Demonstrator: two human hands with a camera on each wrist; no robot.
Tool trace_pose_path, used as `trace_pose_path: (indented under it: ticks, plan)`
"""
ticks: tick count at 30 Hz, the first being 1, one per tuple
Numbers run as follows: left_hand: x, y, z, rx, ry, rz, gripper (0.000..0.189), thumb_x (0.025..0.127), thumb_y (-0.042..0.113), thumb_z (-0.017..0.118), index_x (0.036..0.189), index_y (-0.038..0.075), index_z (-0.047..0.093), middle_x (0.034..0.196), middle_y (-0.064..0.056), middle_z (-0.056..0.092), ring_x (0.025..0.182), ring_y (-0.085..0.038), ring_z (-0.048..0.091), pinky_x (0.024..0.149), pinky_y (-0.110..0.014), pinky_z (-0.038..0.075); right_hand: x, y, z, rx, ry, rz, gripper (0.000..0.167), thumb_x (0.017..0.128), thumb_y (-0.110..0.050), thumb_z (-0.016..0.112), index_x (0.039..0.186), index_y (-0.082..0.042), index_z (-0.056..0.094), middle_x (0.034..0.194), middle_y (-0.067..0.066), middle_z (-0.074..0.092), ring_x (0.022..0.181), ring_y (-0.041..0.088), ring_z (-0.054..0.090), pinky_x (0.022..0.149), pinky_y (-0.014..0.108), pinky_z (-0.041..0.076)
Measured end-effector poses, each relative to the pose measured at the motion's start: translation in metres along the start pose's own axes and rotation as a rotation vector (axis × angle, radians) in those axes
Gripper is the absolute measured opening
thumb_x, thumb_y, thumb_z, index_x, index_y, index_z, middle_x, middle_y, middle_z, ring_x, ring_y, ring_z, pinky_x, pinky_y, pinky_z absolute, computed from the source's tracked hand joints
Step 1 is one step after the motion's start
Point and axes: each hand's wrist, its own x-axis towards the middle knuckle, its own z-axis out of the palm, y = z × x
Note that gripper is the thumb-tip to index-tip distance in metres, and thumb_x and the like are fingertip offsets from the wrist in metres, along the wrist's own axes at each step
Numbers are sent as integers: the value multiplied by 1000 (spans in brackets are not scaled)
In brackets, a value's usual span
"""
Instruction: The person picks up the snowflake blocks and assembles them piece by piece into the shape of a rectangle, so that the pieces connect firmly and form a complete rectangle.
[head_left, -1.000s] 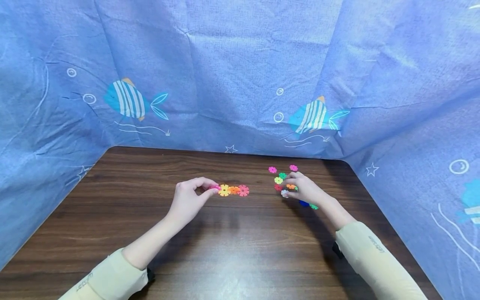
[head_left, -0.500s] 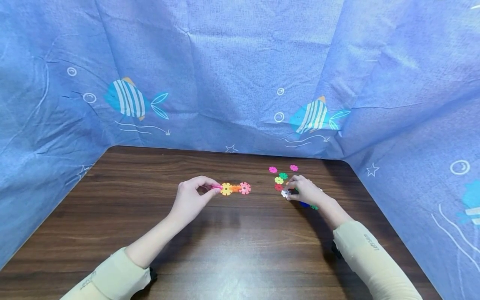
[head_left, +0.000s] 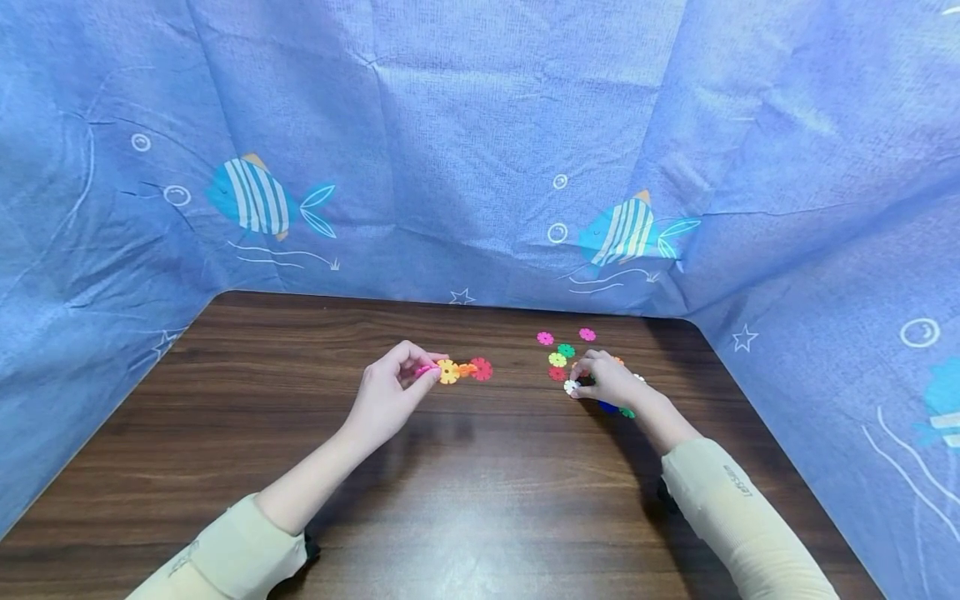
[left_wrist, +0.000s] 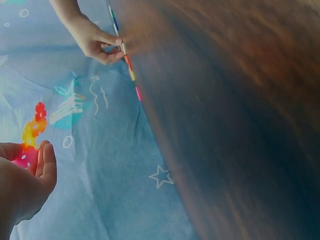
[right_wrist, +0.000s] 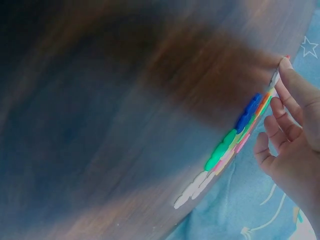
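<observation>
My left hand (head_left: 386, 396) pinches a pink snowflake disc (left_wrist: 26, 157) between thumb and fingers, held above the table. Joined to it in a row are a yellow disc (head_left: 447, 372), an orange disc (head_left: 467, 370) and a red disc (head_left: 482, 369) at the far end. On the right, my right hand (head_left: 617, 383) reaches down to the table, its thumb and forefinger pinching a white snowflake disc (head_left: 571, 388) that lies at the pile's near-left edge. Part of that disc is covered by the fingertips.
Around the right hand lie loose discs: a yellow one (head_left: 557, 360), a red one (head_left: 557, 374), a dark green one (head_left: 566, 351), pink ones (head_left: 587, 335), and a blue one (right_wrist: 248, 112). A blue fish-print cloth (head_left: 480, 167) hangs behind the wooden table (head_left: 480, 500).
My right thumb and fingers have come together on the white disc. The left hand has shifted slightly, and the joined discs have turned a little and swung to the left.
</observation>
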Motion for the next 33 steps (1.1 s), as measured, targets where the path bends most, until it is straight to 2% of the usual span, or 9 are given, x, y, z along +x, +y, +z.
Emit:
trace_pose_path:
  ticks: [3, 7, 10, 12, 15, 19, 22, 29, 33]
  plan:
    - [-1, 0, 2, -51, -5, -13, 8, 86, 4, 67, 88, 5, 59, 102, -5, 72, 88, -14, 68, 77, -21, 54, -1, 1, 1, 28, -13, 27, 22, 75, -22, 80, 85, -9, 65, 90, 6, 60, 90, 24, 53, 81, 43, 45]
    - [-1, -2, 4, -106, -6, -28, 9, 86, 1, 66, 88, 1, 58, 102, -11, 71, 91, -20, 68, 77, -21, 54, -1, 3, 3, 76, -2, 49, 25, 73, -19, 81, 85, -9, 60, 81, 2, 61, 78, 17, 56, 73, 35, 47]
    - [-1, -1, 6, -121, 2, -57, 10, 84, -3, 66, 86, 0, 56, 102, -15, 70, 91, -23, 69, 76, -22, 54, -2, 4, 5, 120, 32, 48, 27, 73, -15, 80, 85, -10, 57, 73, -2, 60, 69, 11, 55, 66, 29, 46]
    - [-1, -1, 5, -133, 4, -68, 11, 83, -4, 66, 86, 0, 56, 101, -15, 71, 89, -20, 69, 75, -21, 54, -3, 4, 5, 133, 73, 28, 26, 73, -11, 79, 85, -10, 56, 70, -4, 61, 66, 8, 56, 64, 28, 46]
    - [-1, 12, 2, -130, -5, -92, 11, 83, -6, 65, 90, -2, 58, 101, -15, 70, 85, -17, 67, 74, -20, 54, -5, 2, 4, 159, 134, 7, 23, 75, -5, 77, 86, -9, 57, 70, -3, 63, 66, 7, 57, 63, 28, 47]
    - [-2, 12, 1, -132, -18, -106, 18, 81, -6, 65, 99, -2, 63, 99, -17, 69, 82, -16, 66, 73, -20, 54, -8, -5, -4, 179, 165, 17, 20, 78, -5, 75, 89, -8, 58, 72, -2, 64, 67, 8, 57, 62, 28, 46]
    - [-1, 0, 3, -148, -13, -92, 21, 80, -7, 67, 100, 0, 67, 98, -15, 68, 82, -14, 66, 73, -19, 54, -9, -12, -11, 194, 172, 28, 19, 80, -8, 74, 91, -9, 58, 73, -3, 63, 68, 9, 57, 62, 27, 45]
    - [-1, -1, 4, -168, -20, -35, 22, 78, -6, 71, 99, 0, 71, 103, -13, 67, 89, -14, 67, 77, -20, 53, -8, -32, -26, 270, 229, 24, 19, 81, -10, 73, 95, -8, 61, 75, -1, 64, 69, 12, 57, 63, 27, 48]
    - [-1, -1, 4, -170, -26, -27, 20, 78, -3, 73, 98, 0, 72, 103, -13, 67, 91, -11, 65, 77, -19, 53, -8, -44, -34, 298, 282, 12, 19, 82, -11, 74, 96, -10, 61, 75, -1, 66, 65, 11, 57, 60, 25, 48]
